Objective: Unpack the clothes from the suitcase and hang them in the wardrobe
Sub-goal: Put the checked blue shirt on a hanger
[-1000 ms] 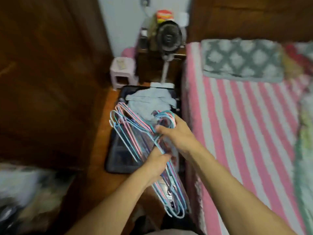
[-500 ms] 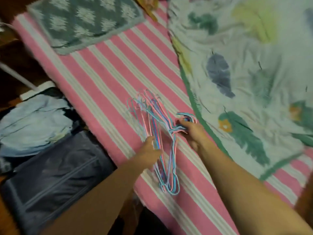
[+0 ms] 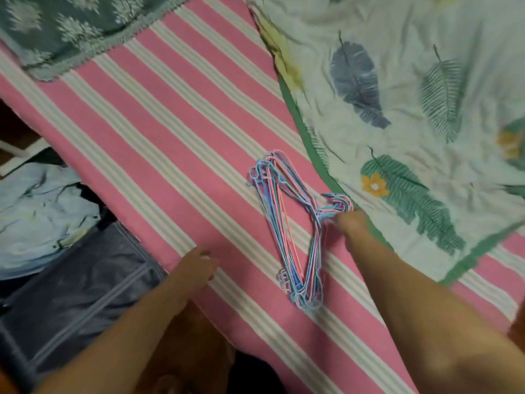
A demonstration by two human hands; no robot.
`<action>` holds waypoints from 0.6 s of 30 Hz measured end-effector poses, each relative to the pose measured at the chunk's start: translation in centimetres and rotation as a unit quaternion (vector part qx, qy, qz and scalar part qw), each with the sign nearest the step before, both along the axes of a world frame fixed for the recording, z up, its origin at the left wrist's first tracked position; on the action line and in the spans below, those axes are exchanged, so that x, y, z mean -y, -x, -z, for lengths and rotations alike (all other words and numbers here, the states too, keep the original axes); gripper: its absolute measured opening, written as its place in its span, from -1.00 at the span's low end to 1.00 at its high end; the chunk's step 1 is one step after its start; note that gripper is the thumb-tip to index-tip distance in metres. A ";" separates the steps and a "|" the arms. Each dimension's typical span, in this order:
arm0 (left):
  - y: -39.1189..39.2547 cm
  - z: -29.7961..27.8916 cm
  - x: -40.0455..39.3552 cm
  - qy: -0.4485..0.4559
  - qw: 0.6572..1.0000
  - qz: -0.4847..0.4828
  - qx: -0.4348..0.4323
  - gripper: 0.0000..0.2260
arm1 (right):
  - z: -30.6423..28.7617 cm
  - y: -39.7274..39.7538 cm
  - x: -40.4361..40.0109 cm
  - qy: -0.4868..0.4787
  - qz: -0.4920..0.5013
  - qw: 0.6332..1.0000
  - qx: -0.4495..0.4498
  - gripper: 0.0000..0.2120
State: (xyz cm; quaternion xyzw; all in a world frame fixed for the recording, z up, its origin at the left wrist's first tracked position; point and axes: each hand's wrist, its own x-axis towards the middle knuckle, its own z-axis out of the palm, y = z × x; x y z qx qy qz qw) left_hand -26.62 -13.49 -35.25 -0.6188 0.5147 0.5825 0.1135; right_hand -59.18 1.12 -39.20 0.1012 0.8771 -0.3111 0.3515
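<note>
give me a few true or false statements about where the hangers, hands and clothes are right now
1. The bundle of hangers lies on the striped bed sheet. True.
2. The left hand grips the hangers. False: it is off them, over the sheet near the bed's edge.
3. The right hand is at the hook end of the hangers. True.
4. The suitcase lies on the bed. False: it sits beside the bed, lower down.
5. Light blue clothes are in the suitcase. True.
6. The hangers rest on the leaf-print blanket. False: they lie beside its green edge.
</note>
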 end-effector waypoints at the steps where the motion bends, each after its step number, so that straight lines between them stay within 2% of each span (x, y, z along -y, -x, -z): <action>1: -1.1 -1.0 0.0 0.001 1.000 -0.007 -0.001 -0.79 | -0.4 -1.6 0.5 -0.022 -0.044 0.999 -0.020 -0.69; 4: -5.5 -4.5 0.2 -0.030 0.998 -0.048 -0.011 -0.75 | -2.3 -7.9 4.1 -0.044 -0.202 0.978 -0.018 -0.68; 7: -11.6 -10.0 1.0 -0.011 0.994 -0.105 -0.023 -0.93 | -5.5 -15.5 10.2 -0.035 -0.371 0.928 0.024 -0.81; 9: -17.1 -14.2 1.9 0.020 0.989 -0.147 -0.023 -0.88 | -9.2 -21.4 15.1 -0.007 -0.456 0.889 0.028 -0.82; 13: -30.9 -19.0 3.7 0.064 0.963 -0.261 -0.026 -0.90 | -16.8 -33.7 23.4 0.077 -0.514 0.851 0.077 -0.90; 18: -47.0 -18.3 6.6 0.095 0.911 -0.402 -0.003 -0.89 | -20.0 -47.4 29.6 0.109 -0.596 0.795 0.024 -0.81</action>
